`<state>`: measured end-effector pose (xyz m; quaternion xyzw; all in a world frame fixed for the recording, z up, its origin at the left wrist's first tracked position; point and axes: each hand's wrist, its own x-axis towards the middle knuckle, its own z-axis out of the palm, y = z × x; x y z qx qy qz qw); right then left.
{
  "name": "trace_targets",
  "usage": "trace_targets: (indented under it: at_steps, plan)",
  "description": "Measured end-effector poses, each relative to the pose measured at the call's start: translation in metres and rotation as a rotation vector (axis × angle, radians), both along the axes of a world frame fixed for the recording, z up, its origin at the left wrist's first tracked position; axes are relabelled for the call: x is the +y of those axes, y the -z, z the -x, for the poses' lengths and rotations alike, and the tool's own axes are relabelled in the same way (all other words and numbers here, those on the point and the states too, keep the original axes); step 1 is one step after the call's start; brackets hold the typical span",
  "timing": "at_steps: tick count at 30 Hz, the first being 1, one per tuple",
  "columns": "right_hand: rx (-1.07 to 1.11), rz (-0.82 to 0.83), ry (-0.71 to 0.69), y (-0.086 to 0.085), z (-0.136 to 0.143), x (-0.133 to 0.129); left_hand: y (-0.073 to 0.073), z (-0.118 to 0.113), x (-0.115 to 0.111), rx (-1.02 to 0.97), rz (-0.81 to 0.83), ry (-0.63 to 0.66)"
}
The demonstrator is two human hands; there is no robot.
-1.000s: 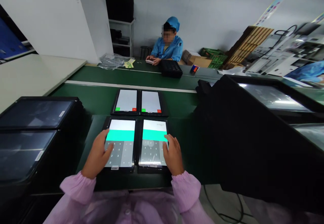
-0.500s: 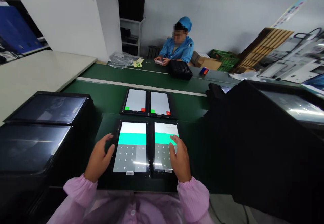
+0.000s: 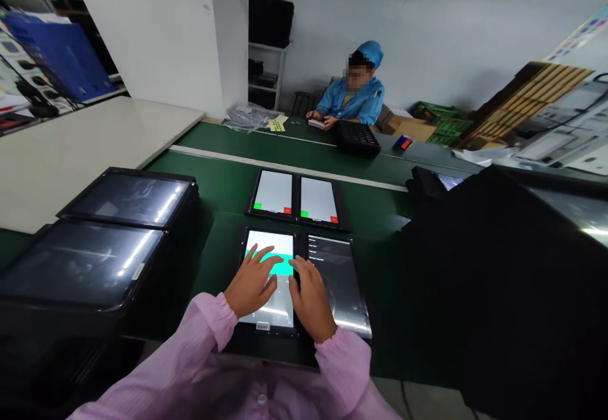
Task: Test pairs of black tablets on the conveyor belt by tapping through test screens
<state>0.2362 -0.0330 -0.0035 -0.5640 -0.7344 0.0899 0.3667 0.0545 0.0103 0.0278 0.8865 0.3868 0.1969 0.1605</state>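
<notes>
Tablet (image 3: 281,316) glows by the counter's (image 3: 218,185) near edge as I hover left hand (image 3: 251,284) and right hand (image 3: 311,296), loosely open, seemingly mid-tap, any further press calling for one precise fingertip.

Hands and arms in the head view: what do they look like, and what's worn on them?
The left hand and right hand are bare, without gloves. Long, loose, pale pink sleeves, seemingly of light cloth, end in gathered, frilled cuffs.
</notes>
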Motion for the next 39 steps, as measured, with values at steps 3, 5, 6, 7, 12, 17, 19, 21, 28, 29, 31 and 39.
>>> trace_targets:
  at_steps: [3, 5, 6, 7, 12, 17, 19, 21, 28, 29, 31, 39]
  plan:
    - [-0.030, 0.012, 0.002, 0.000, -0.002, -0.001, 0.000, 0.000, -0.003, 0.020, 0.012, -0.004]
    - [-0.043, 0.012, 0.002, 0.001, -0.005, -0.004, 0.000, 0.003, -0.005, 0.008, 0.018, -0.021]
    - [-0.037, 0.007, 0.019, 0.002, -0.006, -0.006, -0.001, 0.007, -0.007, -0.009, 0.018, -0.038]
    - [-0.025, 0.003, 0.042, 0.002, -0.007, -0.008, -0.001, 0.011, -0.009, -0.031, 0.018, -0.062]
    - [0.023, 0.038, 0.079, 0.004, -0.009, -0.017, 0.001, 0.040, -0.024, -0.127, 0.023, -0.224]
    - [0.060, 0.045, 0.064, 0.005, -0.004, -0.016, 0.003, 0.041, -0.032, -0.109, 0.039, -0.195]
    - [0.074, 0.053, 0.068, 0.005, -0.003, -0.014, 0.003, 0.030, -0.029, -0.082, 0.046, -0.134]
    - [0.080, 0.040, 0.067, 0.004, -0.002, -0.012, 0.004, 0.017, -0.023, -0.045, 0.045, -0.063]
    - [0.019, -0.042, 0.033, 0.006, 0.004, -0.009, 0.000, 0.006, -0.014, -0.012, 0.012, -0.046]
    - [0.003, -0.039, 0.026, 0.005, 0.004, -0.010, -0.001, 0.011, -0.016, -0.033, 0.005, -0.068]
    - [0.006, -0.032, 0.050, 0.003, 0.002, -0.013, 0.000, 0.024, -0.022, -0.076, -0.005, -0.133]
    - [0.028, 0.023, -0.066, -0.004, 0.021, -0.032, 0.009, 0.064, -0.050, -0.121, 0.060, -0.319]
